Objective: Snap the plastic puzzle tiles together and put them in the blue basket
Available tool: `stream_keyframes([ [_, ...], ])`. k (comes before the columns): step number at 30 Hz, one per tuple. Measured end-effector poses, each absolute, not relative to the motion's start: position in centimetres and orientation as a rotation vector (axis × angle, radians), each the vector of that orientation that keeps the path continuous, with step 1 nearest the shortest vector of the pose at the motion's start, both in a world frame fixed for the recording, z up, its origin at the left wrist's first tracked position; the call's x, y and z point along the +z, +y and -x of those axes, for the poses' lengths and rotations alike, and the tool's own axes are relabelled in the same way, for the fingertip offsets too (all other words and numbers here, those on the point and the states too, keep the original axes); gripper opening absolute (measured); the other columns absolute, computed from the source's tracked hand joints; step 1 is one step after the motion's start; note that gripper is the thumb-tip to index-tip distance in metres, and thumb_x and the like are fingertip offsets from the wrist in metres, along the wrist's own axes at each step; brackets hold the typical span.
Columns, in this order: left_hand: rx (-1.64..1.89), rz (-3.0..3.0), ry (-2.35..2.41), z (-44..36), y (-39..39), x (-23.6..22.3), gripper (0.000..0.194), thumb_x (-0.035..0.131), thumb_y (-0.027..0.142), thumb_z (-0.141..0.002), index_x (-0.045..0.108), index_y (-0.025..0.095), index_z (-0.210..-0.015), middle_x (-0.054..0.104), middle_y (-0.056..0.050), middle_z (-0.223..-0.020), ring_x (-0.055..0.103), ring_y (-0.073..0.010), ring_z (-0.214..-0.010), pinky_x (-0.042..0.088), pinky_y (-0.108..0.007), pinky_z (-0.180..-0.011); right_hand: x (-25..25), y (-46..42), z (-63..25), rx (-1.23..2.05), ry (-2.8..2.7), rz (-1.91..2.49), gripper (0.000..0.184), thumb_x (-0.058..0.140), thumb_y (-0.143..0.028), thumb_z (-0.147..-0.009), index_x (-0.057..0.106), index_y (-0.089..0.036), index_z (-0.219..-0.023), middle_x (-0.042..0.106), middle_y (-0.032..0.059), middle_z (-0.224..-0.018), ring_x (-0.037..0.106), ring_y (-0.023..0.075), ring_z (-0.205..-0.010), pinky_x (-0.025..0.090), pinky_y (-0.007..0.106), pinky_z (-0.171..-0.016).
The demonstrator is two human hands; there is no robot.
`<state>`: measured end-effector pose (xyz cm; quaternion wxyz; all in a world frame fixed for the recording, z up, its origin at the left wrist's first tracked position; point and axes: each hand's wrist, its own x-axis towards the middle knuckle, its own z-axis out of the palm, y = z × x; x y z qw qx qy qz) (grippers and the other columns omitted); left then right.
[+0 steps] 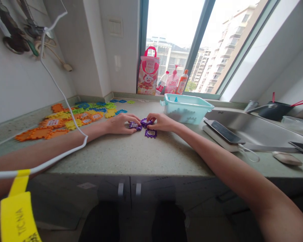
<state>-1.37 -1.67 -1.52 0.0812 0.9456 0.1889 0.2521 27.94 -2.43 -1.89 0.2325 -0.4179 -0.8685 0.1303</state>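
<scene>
Left hand (121, 123): grasping a purple piece (134, 125); right hand (162, 122): pinching a second piece (145, 122), beside the first; third piece (150, 133): flat on counter (141, 154), nearside of right hand; tub (187, 112): beyond

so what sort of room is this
Most likely a kitchen: a metal sink is set into the counter, what looks like a dark pan is at the sink, and a pump bottle stands by the window.

A kitchen: at the right of the frame, a grey stainless-steel sink (262, 138) and a black pan (276, 111); across the middle, a speckled grey-green stone table (164, 156) over dark, glossy cabinet doors (155, 186) with pale, upright handles (120, 189).
</scene>
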Motion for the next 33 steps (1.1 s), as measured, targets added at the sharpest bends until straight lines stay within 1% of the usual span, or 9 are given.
stream_keyframes([
  [5,0.773,-2.835,0.646,2.0,-0.6,-1.7,0.032,0.073,0.036,-0.088,0.085,0.026,-0.116,0.08,-0.007,-0.127,0.078,-0.0239,-0.112,0.059,-0.039,-0.109,-1.1,-3.0,-28.6,0.318,-2.429,1.226,0.027,0.08,-0.029,-0.084,0.073,-0.021,-0.11,0.077,0.0043,-0.098,0.07,0.02,-0.09,0.052,0.032,-0.083],
  [8,0.743,-2.842,0.632,2.2,-0.3,-1.7,0.034,0.071,0.035,-0.089,0.084,0.026,-0.119,0.08,-0.007,-0.128,0.077,-0.0227,-0.114,0.058,-0.037,-0.111,-0.9,-3.1,-28.9,0.31,-2.45,1.241,0.029,0.082,-0.036,-0.085,0.074,-0.021,-0.108,0.076,0.0068,-0.104,0.071,0.022,-0.094,0.054,0.034,-0.087],
  [11,0.714,-2.85,0.615,2.2,-0.4,-1.7,0.036,0.069,0.035,-0.091,0.083,0.028,-0.123,0.079,-0.006,-0.132,0.076,-0.0228,-0.117,0.056,-0.037,-0.113,-0.9,-3.1,-29.2,0.274,-2.449,1.171,0.032,0.084,-0.044,-0.084,0.076,-0.021,-0.104,0.074,0.0118,-0.123,0.071,0.027,-0.112,0.053,0.04,-0.101],
  [13,0.701,-2.857,0.628,2.2,-0.6,-1.7,0.037,0.068,0.037,-0.093,0.082,0.028,-0.126,0.077,-0.007,-0.137,0.075,-0.0241,-0.121,0.055,-0.038,-0.114,-1.0,-3.1,-29.4,0.328,-2.439,1.119,0.03,0.082,-0.044,-0.086,0.075,-0.022,-0.105,0.074,0.0118,-0.129,0.069,0.0289,-0.123,0.052,0.042,-0.106],
  [16,0.716,-2.893,0.736,2.3,-0.6,-1.5,0.048,0.07,0.043,-0.091,0.077,0.025,-0.135,0.075,-0.009,-0.141,0.071,-0.0288,-0.128,0.051,-0.042,-0.117,-1.2,-3.0,-29.6,0.436,-2.421,1.115,0.028,0.08,-0.043,-0.087,0.073,-0.022,-0.103,0.079,0.0079,-0.114,0.073,0.0259,-0.111,0.054,0.04,-0.097],
  [19,0.686,-2.899,0.926,2.6,-0.4,-1.5,0.062,0.074,0.052,-0.087,0.071,0.023,-0.142,0.08,-0.009,-0.129,0.071,-0.0328,-0.125,0.049,-0.046,-0.115,-1.4,-2.6,-29.8,0.391,-2.403,1.141,0.029,0.082,-0.047,-0.085,0.071,-0.022,-0.096,0.079,0.0053,-0.097,0.072,0.022,-0.092,0.054,0.036,-0.085],
  [23,0.629,-2.842,1.007,2.6,-0.1,-1.8,0.065,0.071,0.06,-0.089,0.068,0.023,-0.142,0.081,-0.008,-0.124,0.073,-0.032,-0.119,0.05,-0.043,-0.108,-1.7,-2.2,-29.9,0.304,-2.394,1.173,0.031,0.084,-0.048,-0.084,0.071,-0.022,-0.095,0.076,0.0045,-0.089,0.069,0.0196,-0.081,0.052,0.034,-0.077],
  [28,0.679,-2.782,0.982,1.8,-0.6,-2.4,0.077,0.074,0.061,-0.088,0.058,0.022,-0.153,0.081,-0.008,-0.127,0.074,-0.0302,-0.119,0.051,-0.039,-0.106,-1.0,-3.1,-29.2,0.194,-2.258,1.127,0.03,0.082,-0.046,-0.086,0.073,-0.023,-0.104,0.081,0.0064,-0.103,0.072,0.0219,-0.093,0.056,0.038,-0.088],
  [33,0.672,-2.71,0.997,0.6,-2.0,-2.3,0.099,0.074,0.059,-0.09,0.033,0.021,-0.171,0.08,-0.01,-0.131,0.074,-0.0307,-0.124,0.05,-0.038,-0.107,-0.5,-4.8,-26.8,0.141,-2.197,0.901,0.031,0.078,-0.045,-0.09,0.074,-0.025,-0.113,0.08,0.0059,-0.112,0.072,0.0232,-0.101,0.057,0.04,-0.093],
])
